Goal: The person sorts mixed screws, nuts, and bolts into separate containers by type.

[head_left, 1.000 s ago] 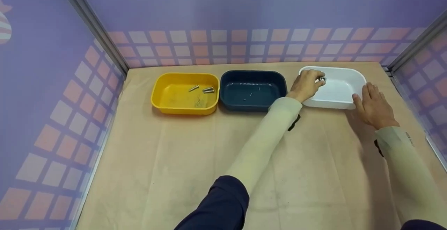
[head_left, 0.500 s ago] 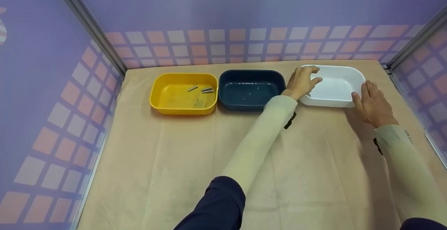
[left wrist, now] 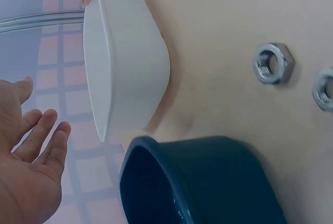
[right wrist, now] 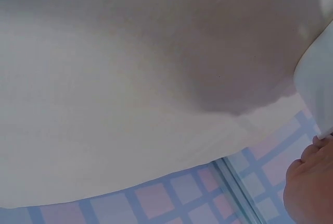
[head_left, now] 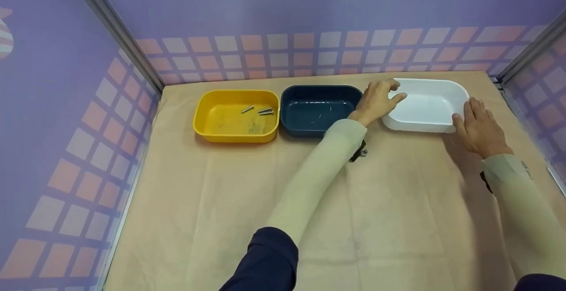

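My left hand (head_left: 376, 101) hovers between the dark blue bin (head_left: 305, 132) and the left end of the white bin (head_left: 420, 127). Its fingers are loosely bent and hold nothing. My right hand (head_left: 484, 129) rests its straight fingers against the right end of the white bin. On the cloth in front of the bins, a metal hex nut (left wrist: 274, 63) and a second nut (left wrist: 323, 89) show in the left wrist view. From the head, one nut (head_left: 364, 153) peeks out beside the left wrist's black strap; the other is hidden.
A yellow bin (head_left: 236, 139) at the left holds several metal screws (head_left: 266, 111) and some fine thin pieces. A few tiny slivers lie in the dark blue bin. A beige cloth (head_left: 239, 202) covers the table, with patterned walls (head_left: 305, 8) behind and beside it.
The left hand held shiny metal pieces over the white bin one second ago. It has let go and drawn left; nuts now lie on the cloth. The right hand stays at the bin.
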`<state>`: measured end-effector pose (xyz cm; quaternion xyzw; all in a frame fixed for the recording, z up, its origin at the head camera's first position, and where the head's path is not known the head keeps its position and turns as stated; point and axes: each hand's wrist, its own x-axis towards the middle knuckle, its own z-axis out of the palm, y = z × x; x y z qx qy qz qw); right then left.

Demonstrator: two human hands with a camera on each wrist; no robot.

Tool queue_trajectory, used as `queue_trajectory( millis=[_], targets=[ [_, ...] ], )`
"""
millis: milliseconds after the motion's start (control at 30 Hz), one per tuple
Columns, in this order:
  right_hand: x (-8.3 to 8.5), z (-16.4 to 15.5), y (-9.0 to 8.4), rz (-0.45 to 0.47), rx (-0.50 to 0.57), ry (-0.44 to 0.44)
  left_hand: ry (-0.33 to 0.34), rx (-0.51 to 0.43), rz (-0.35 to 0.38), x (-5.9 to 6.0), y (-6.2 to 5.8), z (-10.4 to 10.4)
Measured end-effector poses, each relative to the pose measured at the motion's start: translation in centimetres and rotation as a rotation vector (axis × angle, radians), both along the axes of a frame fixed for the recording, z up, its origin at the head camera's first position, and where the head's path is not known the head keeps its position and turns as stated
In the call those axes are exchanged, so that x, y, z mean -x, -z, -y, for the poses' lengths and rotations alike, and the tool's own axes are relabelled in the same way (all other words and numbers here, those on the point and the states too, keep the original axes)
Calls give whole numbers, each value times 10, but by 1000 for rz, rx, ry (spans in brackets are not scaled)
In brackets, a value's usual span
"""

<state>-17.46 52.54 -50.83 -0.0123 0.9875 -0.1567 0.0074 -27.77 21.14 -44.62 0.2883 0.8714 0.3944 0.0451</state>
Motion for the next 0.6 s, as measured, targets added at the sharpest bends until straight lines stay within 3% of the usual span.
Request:
queue_trajectory(
  millis=[200,600],
  targets=[
    [1,0,-1,-1,0,-7,19,-10,-16,-3,4,24],
    [2,-1,0,4,-2,-8,135,-138,-33,-20,22,66]
  ],
)
